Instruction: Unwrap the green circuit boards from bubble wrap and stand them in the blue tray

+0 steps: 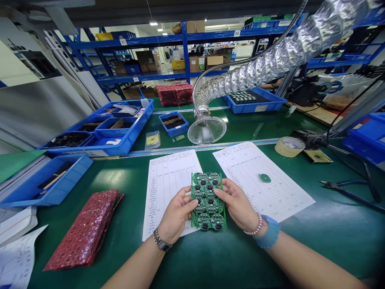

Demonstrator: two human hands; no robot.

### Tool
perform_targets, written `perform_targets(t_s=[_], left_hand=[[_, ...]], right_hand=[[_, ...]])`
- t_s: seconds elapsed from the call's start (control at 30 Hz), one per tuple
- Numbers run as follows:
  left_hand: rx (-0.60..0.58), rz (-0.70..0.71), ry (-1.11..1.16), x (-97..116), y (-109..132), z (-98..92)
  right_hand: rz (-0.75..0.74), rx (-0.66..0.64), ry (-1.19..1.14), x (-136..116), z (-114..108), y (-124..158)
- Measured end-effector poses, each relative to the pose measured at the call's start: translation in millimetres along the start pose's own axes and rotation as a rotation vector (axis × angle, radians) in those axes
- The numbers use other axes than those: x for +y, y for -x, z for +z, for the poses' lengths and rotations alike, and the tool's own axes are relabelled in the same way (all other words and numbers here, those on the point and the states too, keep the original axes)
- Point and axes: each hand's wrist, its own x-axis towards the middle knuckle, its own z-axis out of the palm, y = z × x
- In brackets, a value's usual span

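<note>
Between my two hands is a green circuit board panel (208, 200), made up of several small rounded boards with black parts on them. My left hand (177, 214) grips its left edge, thumb on the face and fingers behind. On the opposite edge my right hand (237, 204) pinches it the same way. The panel is held above two printed forms, the left sheet (168, 192) and the right sheet (267, 196). A single small round green board (264, 178) lies on the right sheet.
A pink bubble-wrap packet (87, 228) lies at left, near blue bins (117, 148). A fume hood funnel (207, 130) on a silver duct (264, 64) hangs ahead. At right are a tape roll (289, 147), cutting pliers (345, 188) and black cables.
</note>
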Motion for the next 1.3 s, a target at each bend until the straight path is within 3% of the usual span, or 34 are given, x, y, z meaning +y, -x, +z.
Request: perform_targets(t_s=[0.27, 0.47, 0.6, 0.67, 0.77, 0.83, 0.9, 1.07, 1.2, 1.3], left_hand=[[0.009, 0.005, -0.021, 0, 0, -0.5], [0.095, 0.036, -0.016, -5, -4, -0.7], [0.071, 0.051, -0.089, -5, -10, -2.8], [0.107, 0.116, -0.298, 3, -8, -9.7], [0.263, 0.324, -0.895, 22, 8, -31.6], [0.3, 0.345, -1.268, 30, 26, -52.3], [0.282, 0.246, -1.442, 31, 43, -74.4], [0.302, 0.116, -1.509, 17, 65, -114.0], [0.322, 0.07, -1.535, 17, 67, -122.3], [0.405, 0.071, -1.538, 27, 75, -121.6]], right_hand=[[-0.017, 0.008, 0.024, 1, -2, 0], [0.102, -0.055, 0.035, 5, -2, -1], [0.108, 0.014, 0.022, 11, -5, -6], [0.111, 0.071, 0.029, 9, -9, -10], [0.122, 0.113, 0.066, 2, -14, -19], [0.133, 0.109, 0.108, 0, -12, -26], [0.14, 0.088, 0.164, 4, -2, -36], [0.156, 0.02, 0.401, 35, 54, -76], [0.169, 0.003, 0.717, 56, 94, -108], [0.156, 0.007, 0.993, 59, 104, -123]])
